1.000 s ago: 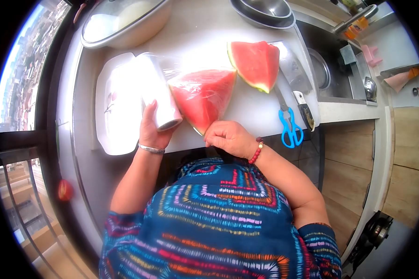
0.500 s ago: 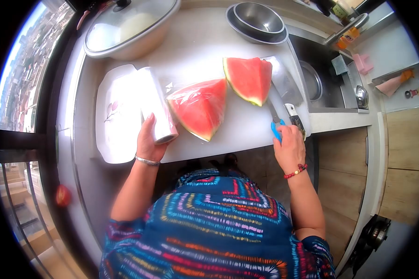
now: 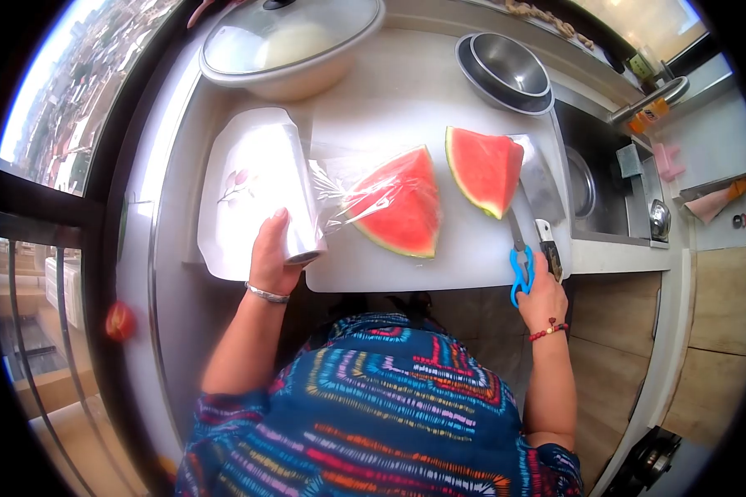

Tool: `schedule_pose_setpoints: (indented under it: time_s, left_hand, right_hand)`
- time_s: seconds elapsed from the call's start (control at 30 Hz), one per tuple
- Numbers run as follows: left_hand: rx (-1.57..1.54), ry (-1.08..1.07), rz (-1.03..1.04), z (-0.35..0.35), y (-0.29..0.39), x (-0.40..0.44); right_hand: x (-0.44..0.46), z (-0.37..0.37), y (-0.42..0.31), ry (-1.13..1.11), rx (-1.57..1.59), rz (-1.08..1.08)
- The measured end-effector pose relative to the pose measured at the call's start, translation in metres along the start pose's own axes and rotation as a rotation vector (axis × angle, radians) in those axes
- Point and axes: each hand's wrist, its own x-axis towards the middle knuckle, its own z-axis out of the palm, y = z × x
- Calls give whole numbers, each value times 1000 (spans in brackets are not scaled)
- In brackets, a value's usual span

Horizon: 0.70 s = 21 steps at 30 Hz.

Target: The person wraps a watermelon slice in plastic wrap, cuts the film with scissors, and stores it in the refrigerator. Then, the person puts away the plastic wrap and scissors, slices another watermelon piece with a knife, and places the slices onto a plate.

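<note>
My left hand [image 3: 272,257] is closed around the lower end of a roll of plastic wrap [image 3: 288,178]. Clear film runs from the roll to a watermelon wedge [image 3: 402,207], covering it at least in part. At the counter's front edge, my right hand [image 3: 544,296] has its fingers closed at the blue handles of a pair of scissors [image 3: 520,272]; its grip is partly hidden. Just beside those fingers lies a knife [image 3: 547,248] with a black and white handle. A second, apparently bare watermelon wedge [image 3: 482,170] sits on the white cutting board [image 3: 365,277], near the knife's broad blade.
A white tray [image 3: 224,228] lies left of the roll. A large lidded bowl [image 3: 307,79] stands at the back left, with stacked metal bowls [image 3: 514,66] at the back right. The sink [image 3: 584,124] is to the right, and a window [image 3: 75,74] is at the left.
The roll has moved away from the wrapped wedge, and more film spans the widened gap. More of the scissors' blue handles shows beside my right hand. The whole view has shifted.
</note>
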Motion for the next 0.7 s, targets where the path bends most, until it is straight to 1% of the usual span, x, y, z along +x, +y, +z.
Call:
schedule_pose_setpoints:
  time_s: [0.13, 0.2, 0.23, 0.33, 0.37, 0.43, 0.5, 0.57, 0.6, 0.67, 0.7]
  left_hand:
    - [38, -5, 21, 0, -3, -1]
    - [27, -8, 23, 0, -3, -5]
    - [17, -12, 26, 0, -5, -5]
    - [38, -14, 11, -4, -6, -9]
    - [31, -8, 14, -4, -9, -6]
    - [92, -40, 13, -6, -10, -6]
    - [114, -16, 15, -8, -11, -7]
    - [139, 6, 18, -6, -12, -8]
    - [122, -8, 28, -5, -12, -9]
    - [110, -20, 40, -3, -11, -13]
    - [49, -26, 41, -2, -11, -15]
  right_hand:
    - [7, 8, 11, 38, -30, -20]
    - [2, 8, 25, -167, 506, 55]
    - [-3, 7, 27, -171, 499, 50]
    - [-30, 0, 31, -282, 1284, 112]
    - [-36, 3, 30, -300, 1365, 57]
    - [-52, 1, 22, -292, 1447, 32]
    - [-56, -2, 22, -288, 1477, 22]
    - [-56, -6, 26, -553, 1351, -10]
    - [-52, -12, 19, -729, 1323, -73]
    - [-45, -10, -3, -826, 1213, -332]
    - [-42, -8, -15, -949, 1230, -332]
